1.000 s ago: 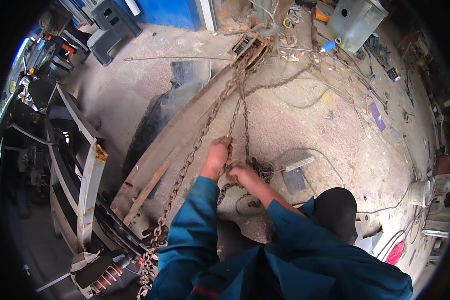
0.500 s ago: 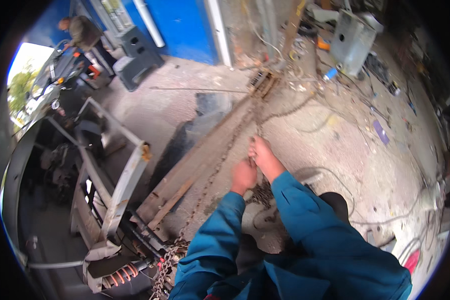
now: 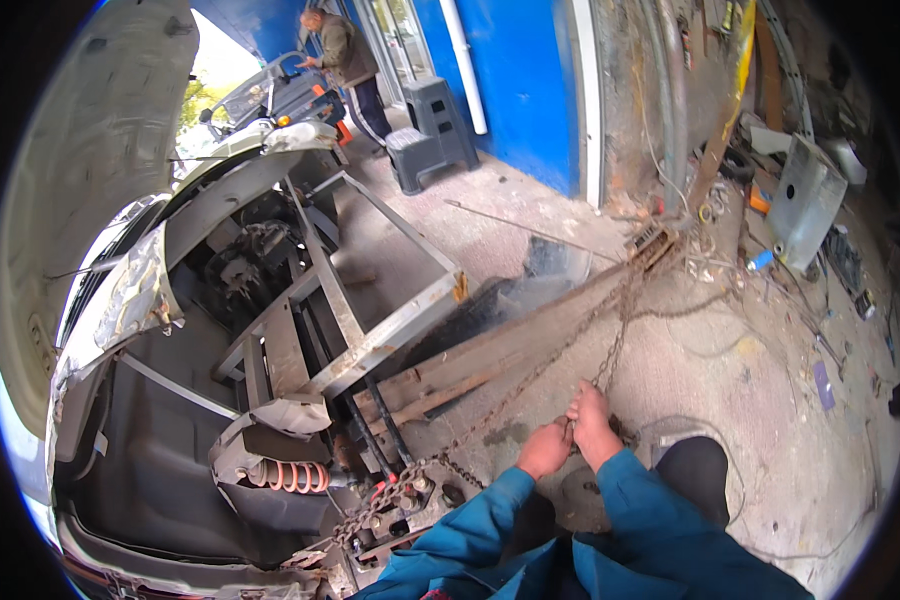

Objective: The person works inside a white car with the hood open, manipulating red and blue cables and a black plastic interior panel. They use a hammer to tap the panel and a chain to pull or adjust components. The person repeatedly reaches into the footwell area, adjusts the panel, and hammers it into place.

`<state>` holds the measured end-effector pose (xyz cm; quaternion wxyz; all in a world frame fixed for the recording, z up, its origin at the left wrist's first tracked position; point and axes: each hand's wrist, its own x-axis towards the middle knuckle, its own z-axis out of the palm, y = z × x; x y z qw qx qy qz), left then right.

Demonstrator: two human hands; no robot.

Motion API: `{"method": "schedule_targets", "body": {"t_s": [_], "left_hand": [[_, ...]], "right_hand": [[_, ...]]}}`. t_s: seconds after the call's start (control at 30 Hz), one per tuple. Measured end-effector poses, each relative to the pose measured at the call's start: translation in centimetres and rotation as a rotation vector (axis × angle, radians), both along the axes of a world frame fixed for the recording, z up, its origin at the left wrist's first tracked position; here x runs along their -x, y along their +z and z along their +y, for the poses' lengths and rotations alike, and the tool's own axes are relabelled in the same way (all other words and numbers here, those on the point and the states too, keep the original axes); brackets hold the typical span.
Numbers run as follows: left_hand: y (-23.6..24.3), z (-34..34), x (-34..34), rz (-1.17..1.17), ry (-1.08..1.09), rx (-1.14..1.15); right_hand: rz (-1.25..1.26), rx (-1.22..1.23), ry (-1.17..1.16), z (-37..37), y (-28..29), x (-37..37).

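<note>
Sleeves of teal-blue cloth (image 3: 660, 515) come in from the lower edge, with a dark trouser knee (image 3: 695, 475) just beside the right one. Left hand (image 3: 545, 449): closed in a fist around the chain, knuckles up, its inner fingers hidden. Right hand (image 3: 592, 422): just beside it and slightly farther out, fingers curled tightly on the same strand. Rusty brown link chain (image 3: 610, 365): rises from the right hand to a rusty slotted metal block (image 3: 652, 243); another run slants from the block down to the vehicle at lower left. There, a salmon-coloured metal coil spring (image 3: 295, 475) lies near the links. Beyond it, a grey metal frame of straight bars (image 3: 395, 350). Long rusty steel beam (image 3: 500, 350) reaches the block. Farther off: grey plastic step stool (image 3: 440, 130), bright blue wall (image 3: 515, 90), and another person in an olive-brown jacket (image 3: 348, 50), standing.
</note>
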<state>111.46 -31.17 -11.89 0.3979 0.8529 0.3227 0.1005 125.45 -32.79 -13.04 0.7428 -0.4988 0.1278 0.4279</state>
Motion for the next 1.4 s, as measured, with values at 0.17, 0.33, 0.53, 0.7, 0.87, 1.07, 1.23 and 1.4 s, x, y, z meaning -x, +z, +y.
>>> {"method": "schedule_targets", "body": {"t_s": [0.17,0.33,0.53,0.7,0.87,1.07,1.23,1.4], "left_hand": [[1.1,-1.2,0.5,-0.057,-0.085,-0.081],[1.2,0.3,0.4,0.106,-0.078,-0.086],[-2.3,5.7,-1.5,0.203,-0.24,0.307],[-2.0,7.7,-12.5,-0.196,0.021,0.33],[0.3,6.6,-16.8,-0.174,0.054,0.529],[0.7,4.5,-14.4,-0.033,0.037,0.291],[0.8,3.1,-14.1,-0.007,-0.038,0.212],[2.2,2.0,-8.8,-0.049,-0.076,0.098]], "right_hand": [[0.051,-0.029,0.142,-1.8,0.5,-2.1],[0.132,-0.083,-0.069,2.2,0.0,-10.4],[0.208,-0.134,-0.099,4.5,-0.9,-13.8],[0.218,-0.217,-0.171,4.3,0.3,-13.2],[0.261,-0.186,-0.15,4.7,0.3,-15.7],[0.265,-0.222,-0.094,5.9,-1.5,-19.5],[0.207,-0.108,-0.052,3.7,-1.1,-19.4],[0.104,-0.089,-0.112,3.0,0.5,-13.6]]}}
